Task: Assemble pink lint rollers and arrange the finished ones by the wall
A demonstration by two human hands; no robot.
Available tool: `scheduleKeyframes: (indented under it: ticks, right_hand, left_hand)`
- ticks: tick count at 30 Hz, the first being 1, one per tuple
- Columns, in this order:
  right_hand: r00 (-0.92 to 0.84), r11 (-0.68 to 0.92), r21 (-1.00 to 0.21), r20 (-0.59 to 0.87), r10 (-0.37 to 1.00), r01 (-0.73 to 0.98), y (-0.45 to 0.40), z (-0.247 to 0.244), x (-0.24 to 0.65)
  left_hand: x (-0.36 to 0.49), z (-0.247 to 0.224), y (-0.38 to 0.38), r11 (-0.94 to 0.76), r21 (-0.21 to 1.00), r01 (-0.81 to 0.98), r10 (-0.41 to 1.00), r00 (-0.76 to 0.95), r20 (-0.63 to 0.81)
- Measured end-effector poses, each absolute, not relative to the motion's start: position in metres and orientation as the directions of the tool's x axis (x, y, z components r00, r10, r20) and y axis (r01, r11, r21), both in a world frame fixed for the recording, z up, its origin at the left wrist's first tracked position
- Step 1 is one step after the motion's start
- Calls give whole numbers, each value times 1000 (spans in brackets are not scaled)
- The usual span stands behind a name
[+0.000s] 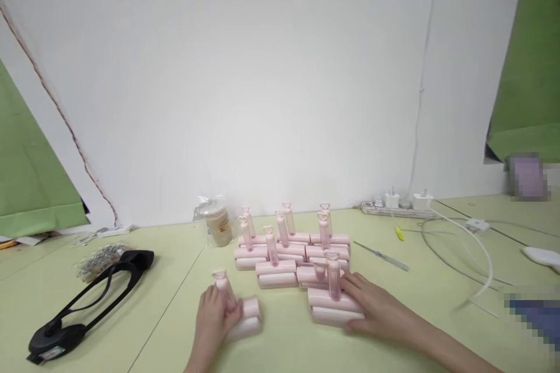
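Observation:
Several pink-and-white roller-shaped items, each with an upright clear pink tube topped by a heart-shaped loop, stand grouped in rows on the pale green table [175, 335]. At the front left, my left hand [213, 317] is closed around one pink item [249, 317], its fingers by the upright tube. My right hand [371, 309] grips the right end of another pink item [330, 308] at the front right of the group. Behind that one, a further pink item [310, 275] is partly hidden.
A wrapped cup [219, 227] stands near the wall. On the left lie a black strap-like frame [61, 335] and a beaded bundle [98, 261]. Tweezers [382, 256], a power strip [380, 208] and loose white cables [487, 262] are on the right.

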State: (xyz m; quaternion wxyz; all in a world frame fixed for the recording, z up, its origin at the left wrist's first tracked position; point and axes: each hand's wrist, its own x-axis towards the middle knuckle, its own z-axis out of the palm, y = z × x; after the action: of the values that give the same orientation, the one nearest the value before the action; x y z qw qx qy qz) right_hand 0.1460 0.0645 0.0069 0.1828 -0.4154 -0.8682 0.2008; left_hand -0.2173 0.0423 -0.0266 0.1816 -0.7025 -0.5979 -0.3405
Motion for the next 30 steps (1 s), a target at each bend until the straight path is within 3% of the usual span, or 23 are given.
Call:
scheduleKeyframes:
  ticks: [8,17,22,26,30]
  right_hand:
    - [-507,533,-546,215,835,647,62,1,133]
    - [-565,531,-585,146,812,613,79,15,138]
    - [-572,518,-599,119,812,611,81,20,144]
    - [-570,537,-662,196,798,523,89,26,153]
    - [-584,567,-620,207,785,543,103,29,152]
  left_hand:
    - [-227,-14,108,-171,191,967,733,-5,680]
    - [-216,-12,127,-98,282,954,753,-114,648]
    - [-214,-16,124,-53,412,910,756,-233,612]
    - [-216,-27,112,-17,555,832,724,-373,581]
    - [-215,-34,104,-78,675,734,786,-371,495]
